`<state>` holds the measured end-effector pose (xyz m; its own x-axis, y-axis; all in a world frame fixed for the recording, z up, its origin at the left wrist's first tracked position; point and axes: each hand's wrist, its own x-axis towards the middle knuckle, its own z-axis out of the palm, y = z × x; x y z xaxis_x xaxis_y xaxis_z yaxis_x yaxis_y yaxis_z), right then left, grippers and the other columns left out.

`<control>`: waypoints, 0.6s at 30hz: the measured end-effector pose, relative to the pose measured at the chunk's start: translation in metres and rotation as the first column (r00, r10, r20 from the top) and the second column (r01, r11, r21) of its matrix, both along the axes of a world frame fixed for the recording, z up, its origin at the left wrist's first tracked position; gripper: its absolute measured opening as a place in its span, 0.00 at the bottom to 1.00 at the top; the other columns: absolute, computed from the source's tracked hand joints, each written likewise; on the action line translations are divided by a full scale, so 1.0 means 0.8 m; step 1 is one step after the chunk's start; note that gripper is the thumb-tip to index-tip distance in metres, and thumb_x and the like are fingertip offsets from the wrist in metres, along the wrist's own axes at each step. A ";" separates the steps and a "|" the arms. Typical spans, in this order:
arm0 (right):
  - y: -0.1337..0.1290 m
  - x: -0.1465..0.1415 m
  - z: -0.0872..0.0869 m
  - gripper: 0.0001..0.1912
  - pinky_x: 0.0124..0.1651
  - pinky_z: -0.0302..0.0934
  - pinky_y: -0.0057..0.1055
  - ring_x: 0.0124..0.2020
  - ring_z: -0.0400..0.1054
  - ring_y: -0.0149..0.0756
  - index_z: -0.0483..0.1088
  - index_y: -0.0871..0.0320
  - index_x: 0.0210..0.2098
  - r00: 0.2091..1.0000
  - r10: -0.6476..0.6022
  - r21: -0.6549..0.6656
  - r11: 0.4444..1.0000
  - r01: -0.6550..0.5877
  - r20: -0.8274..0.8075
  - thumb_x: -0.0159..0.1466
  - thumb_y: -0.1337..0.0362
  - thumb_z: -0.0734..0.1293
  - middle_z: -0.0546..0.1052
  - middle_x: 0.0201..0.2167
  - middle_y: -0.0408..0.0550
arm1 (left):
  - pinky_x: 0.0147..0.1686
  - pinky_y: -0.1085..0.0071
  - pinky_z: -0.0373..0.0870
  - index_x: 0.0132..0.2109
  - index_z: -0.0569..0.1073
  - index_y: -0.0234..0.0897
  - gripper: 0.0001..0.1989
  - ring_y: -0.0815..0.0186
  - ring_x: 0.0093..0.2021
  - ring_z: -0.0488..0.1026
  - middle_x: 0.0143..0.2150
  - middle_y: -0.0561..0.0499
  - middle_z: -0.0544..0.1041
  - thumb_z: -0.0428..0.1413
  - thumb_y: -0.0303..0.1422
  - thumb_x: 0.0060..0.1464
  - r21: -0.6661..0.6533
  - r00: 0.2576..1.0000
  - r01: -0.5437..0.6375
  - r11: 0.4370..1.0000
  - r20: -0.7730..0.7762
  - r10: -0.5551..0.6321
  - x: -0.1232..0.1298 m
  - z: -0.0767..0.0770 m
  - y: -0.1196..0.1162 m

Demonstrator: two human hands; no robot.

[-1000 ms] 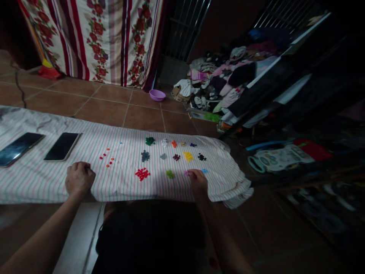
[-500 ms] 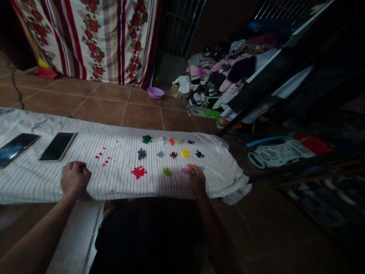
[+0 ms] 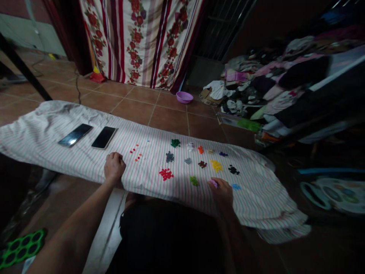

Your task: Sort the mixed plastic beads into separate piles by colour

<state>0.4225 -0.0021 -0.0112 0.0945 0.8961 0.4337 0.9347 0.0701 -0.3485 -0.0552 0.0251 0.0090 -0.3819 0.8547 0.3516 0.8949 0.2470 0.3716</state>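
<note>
My left hand (image 3: 115, 167) rests on the striped cloth (image 3: 142, 175), its fingers curled in; whatever they may hold is hidden. It lies just left of a few scattered red and orange pieces (image 3: 138, 156). At the small lilac pile (image 3: 213, 183) my right hand (image 3: 224, 192) has its thumb and fingertips together, partly covering the pieces. A light blue pile (image 3: 236, 187) is to its right and a lime green pile (image 3: 194, 180) to its left. Beyond it are a yellow pile (image 3: 216, 165) and a black pile (image 3: 234, 169). The red pile (image 3: 166, 174) lies farther left.
Two phones, a dark one (image 3: 75, 135) and a pale-edged one (image 3: 104, 137), lie left on the cloth. More colour piles, such as dark green (image 3: 175, 143), line the far side. A purple basin (image 3: 184, 97) and heaped clothes (image 3: 256, 76) are on the floor beyond.
My view has swung left, so everything appears farther right. Both hands keep nearly the same places on the cloth, the right one still at the lilac pile.
</note>
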 end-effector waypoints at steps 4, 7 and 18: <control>0.004 0.000 0.020 0.19 0.48 0.60 0.44 0.41 0.69 0.45 0.73 0.57 0.34 1.000 0.005 0.120 0.993 -0.006 0.013 0.61 0.50 0.58 0.77 0.36 0.53 | 0.40 0.64 0.63 0.34 0.68 0.39 0.06 0.59 0.44 0.65 0.38 0.45 0.71 0.47 0.28 0.51 0.019 1.000 0.009 1.000 -0.022 -0.009 -0.002 -0.006 0.001; 0.020 -0.042 0.044 0.17 0.50 0.60 0.44 0.43 0.69 0.44 0.74 0.57 0.35 0.998 0.059 0.197 0.979 -0.050 -0.036 0.62 0.53 0.58 0.77 0.39 0.53 | 0.40 0.64 0.63 0.35 0.68 0.39 0.06 0.58 0.44 0.65 0.38 0.45 0.71 0.47 0.28 0.52 0.024 1.000 0.003 1.000 -0.028 -0.002 -0.002 -0.009 0.002; 0.095 -0.362 0.051 0.12 0.45 0.62 0.29 0.39 0.68 0.33 0.72 0.55 0.45 0.824 0.521 -0.282 0.775 -0.566 -0.222 0.62 0.65 0.62 0.72 0.42 0.48 | 0.39 0.65 0.63 0.34 0.68 0.39 0.05 0.59 0.43 0.65 0.38 0.46 0.71 0.48 0.28 0.51 0.024 1.000 0.001 1.000 -0.021 -0.001 -0.001 -0.005 0.000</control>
<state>0.1333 0.0743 0.0296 -0.4185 0.8987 0.1315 0.7217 0.4169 -0.5525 -0.0563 0.0252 0.0047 -0.3732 0.8462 0.3804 0.9030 0.2372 0.3583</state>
